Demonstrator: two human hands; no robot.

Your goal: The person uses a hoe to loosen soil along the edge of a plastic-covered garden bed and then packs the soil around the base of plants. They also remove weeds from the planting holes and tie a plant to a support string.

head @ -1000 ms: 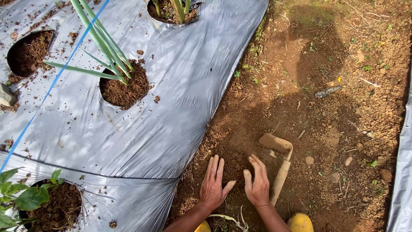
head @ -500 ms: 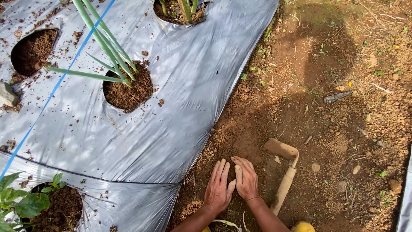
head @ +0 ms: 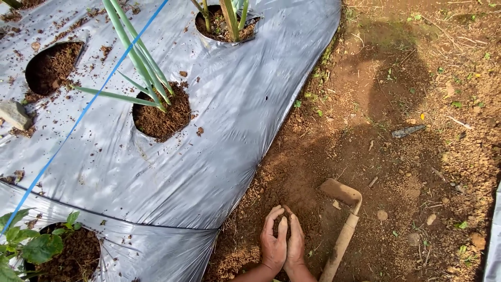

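My hands have come together: a second ago they lay flat and apart on the ground, and now my left hand (head: 273, 243) and right hand (head: 296, 241) press side by side, cupped around a scoop of soil (head: 281, 214). It looks loose, brown and crumbly, gathered near the plastic sheet (head: 209, 151), left of the hoe (head: 342, 216).

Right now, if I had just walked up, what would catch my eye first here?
Most striking is the wide silver plastic sheet over the bed on the left, cut with round soil holes; long green leaves rise from one near the top. At the bottom centre, the left hand and right hand are cupped together over loose brown soil. Just to their right lies a muddy hoe on the bare ground.
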